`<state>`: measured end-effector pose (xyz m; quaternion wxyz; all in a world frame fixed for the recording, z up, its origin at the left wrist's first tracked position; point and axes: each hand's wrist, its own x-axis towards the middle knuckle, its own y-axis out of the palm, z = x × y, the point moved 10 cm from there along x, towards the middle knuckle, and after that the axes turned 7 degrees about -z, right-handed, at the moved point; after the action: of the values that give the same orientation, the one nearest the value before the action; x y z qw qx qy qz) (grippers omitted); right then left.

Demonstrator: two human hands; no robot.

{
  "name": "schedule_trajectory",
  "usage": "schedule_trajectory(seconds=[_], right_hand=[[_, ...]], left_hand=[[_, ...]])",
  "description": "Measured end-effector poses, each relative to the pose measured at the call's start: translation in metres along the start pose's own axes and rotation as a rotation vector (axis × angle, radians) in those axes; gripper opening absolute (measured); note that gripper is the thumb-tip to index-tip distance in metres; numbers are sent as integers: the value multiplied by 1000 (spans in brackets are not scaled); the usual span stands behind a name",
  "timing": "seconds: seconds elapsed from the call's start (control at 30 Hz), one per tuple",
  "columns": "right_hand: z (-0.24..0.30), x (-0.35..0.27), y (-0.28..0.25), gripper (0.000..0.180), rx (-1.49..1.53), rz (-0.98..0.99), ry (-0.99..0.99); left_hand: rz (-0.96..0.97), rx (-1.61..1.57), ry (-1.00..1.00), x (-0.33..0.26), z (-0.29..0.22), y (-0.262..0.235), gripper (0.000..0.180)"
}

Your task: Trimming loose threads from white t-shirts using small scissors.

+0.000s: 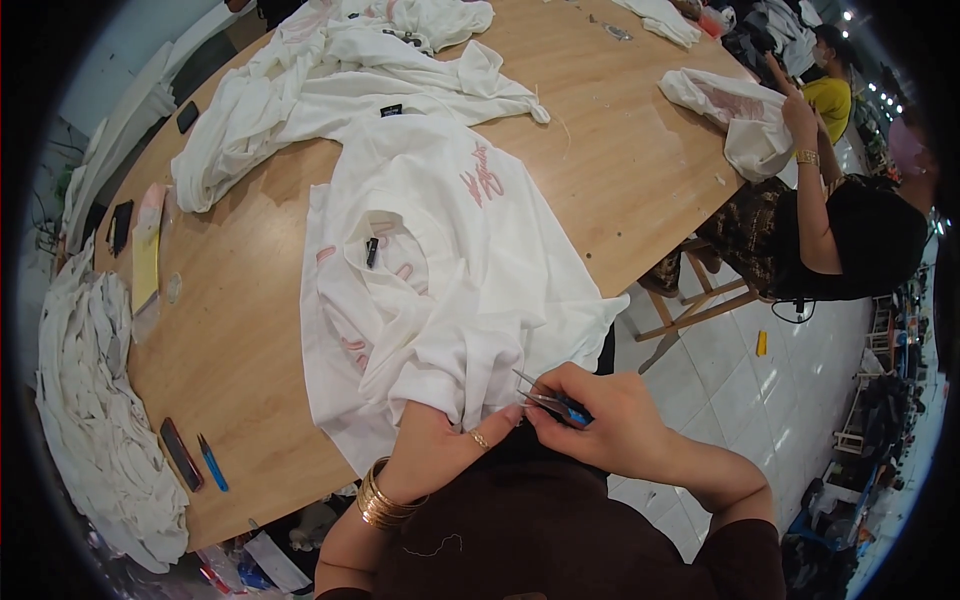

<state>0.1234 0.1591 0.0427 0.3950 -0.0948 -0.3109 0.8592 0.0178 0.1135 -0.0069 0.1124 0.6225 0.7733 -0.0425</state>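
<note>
A white shirt (500, 260) with pink lettering lies in front of me, its near part bunched at the table edge. My left hand (445, 450), with gold bangles and a ring, grips the bunched cloth; its fingers are inside a sleeve or fold and hidden, while the thumb shows. My right hand (615, 425) is closed around blue-handled thread snips (570, 411). Their pointed metal blades stand apart just beside the cloth, near my left thumb. Another white shirt (400, 245) or a layer of the same one is heaped here; I cannot tell which.
More white garments (290, 100) cover the far side of the round wooden table (620, 150). A white garment pile (90, 420) hangs at the left edge. Nearby lie a dark phone (181, 455) and blue snips (212, 462). At right, a seated person (850, 230) handles a white garment (730, 115).
</note>
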Motion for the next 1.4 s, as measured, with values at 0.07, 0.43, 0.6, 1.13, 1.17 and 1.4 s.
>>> schedule_trajectory(seconds=[0.07,0.43,0.6,1.13,1.17,1.4], right_hand=[[-7,1,4,19,46,50,82],[-29,3,16,11,403,146,414],[-22,6,12,10,310,140,316],[-9,3,-5,19,80,179,242],[-6,1,-8,19,83,146,206],[10,-14,-2,13,-224,263,6]], left_hand=[[-9,-27,5,-1,-1,-1,52],[5,-66,-48,0,0,-3,48],[14,-35,-47,0,0,0,51],[-11,-38,-54,1,2,-6,54],[-12,-39,-53,1,1,-5,54],[-55,29,13,2,-4,-8,56]])
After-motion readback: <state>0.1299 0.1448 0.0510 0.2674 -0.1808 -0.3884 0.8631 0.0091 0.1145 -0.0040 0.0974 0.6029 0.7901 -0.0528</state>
